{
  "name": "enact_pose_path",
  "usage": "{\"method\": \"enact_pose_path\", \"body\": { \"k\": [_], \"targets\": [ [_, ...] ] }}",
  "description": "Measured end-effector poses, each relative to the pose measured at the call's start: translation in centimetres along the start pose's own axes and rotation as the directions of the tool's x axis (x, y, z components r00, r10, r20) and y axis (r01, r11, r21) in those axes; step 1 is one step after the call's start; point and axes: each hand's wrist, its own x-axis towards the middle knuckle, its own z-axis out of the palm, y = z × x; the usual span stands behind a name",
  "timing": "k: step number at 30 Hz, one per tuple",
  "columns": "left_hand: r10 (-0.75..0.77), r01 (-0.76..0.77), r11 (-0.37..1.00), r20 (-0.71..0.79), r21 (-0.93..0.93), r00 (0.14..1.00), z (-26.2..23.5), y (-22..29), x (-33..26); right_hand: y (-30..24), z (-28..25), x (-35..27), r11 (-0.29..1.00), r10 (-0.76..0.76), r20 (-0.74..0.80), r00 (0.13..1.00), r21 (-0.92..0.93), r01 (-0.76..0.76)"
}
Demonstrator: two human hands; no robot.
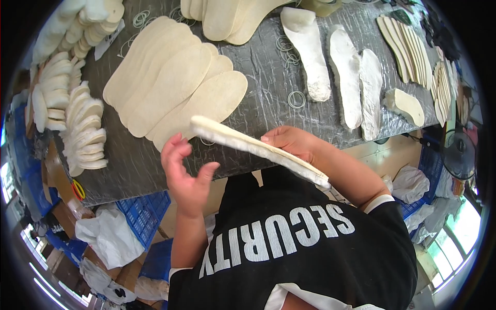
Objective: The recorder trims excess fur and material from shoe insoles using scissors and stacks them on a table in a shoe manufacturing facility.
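A fleece-lined insole (243, 143) is held edge-on above the table's near edge, cream on its upper side with white fluff below. My right hand (295, 142) grips it near the middle, thumb on the cream side; the other fingers are partly hidden. Close to the insole's left end, my left hand (187, 178) is raised with fingers apart, holding nothing. Just beyond it lies a fanned pile of flat cream insoles (170, 77) on the dark plastic-covered table (263, 67).
White fluffy insoles (346, 77) lie at the right, near loose rubber bands (296, 99). Stacked insoles (405, 49) stand at the far right, and more fleece insoles (85, 126) at the left. Orange-handled scissors (78, 189) hang by the left edge. Blue crates (146, 214) sit below.
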Motion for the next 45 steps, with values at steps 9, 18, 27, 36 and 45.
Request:
{"method": "enact_pose_path", "body": {
  "k": [9, 18, 27, 36, 45],
  "targets": [
    [0.414, -0.576, 0.724, 0.428, 0.38, 0.803, 2.5, 5.3, 0.9, 1.3, 2.5, -1.3, 0.987, 0.128, 0.205, 0.97, 0.073, -0.145],
    [0.443, -0.721, 0.607, 0.61, 0.335, 0.657, 3.7, 5.9, 1.5, 2.0, 3.3, -1.7, 0.986, 0.141, 0.18, 0.974, -0.114, -0.122],
    [0.431, -0.672, 0.704, 0.616, 0.228, 0.66, 3.8, 4.3, 0.7, 4.3, 3.2, -0.8, 0.988, 0.154, 0.287, 0.945, -0.065, -0.141],
    [0.415, -0.72, 0.649, 0.68, 0.244, 0.604, 3.7, 3.7, -0.7, -1.6, 3.0, -6.5, 0.758, -0.189, 0.587, 0.787, -0.422, 0.498],
    [0.254, -0.421, 0.82, 0.413, 0.388, 0.874, -2.5, 3.1, 1.3, -2.2, 2.6, -7.4, 0.497, -0.105, 0.534, 0.839, -0.702, 0.51]
  ]
}}
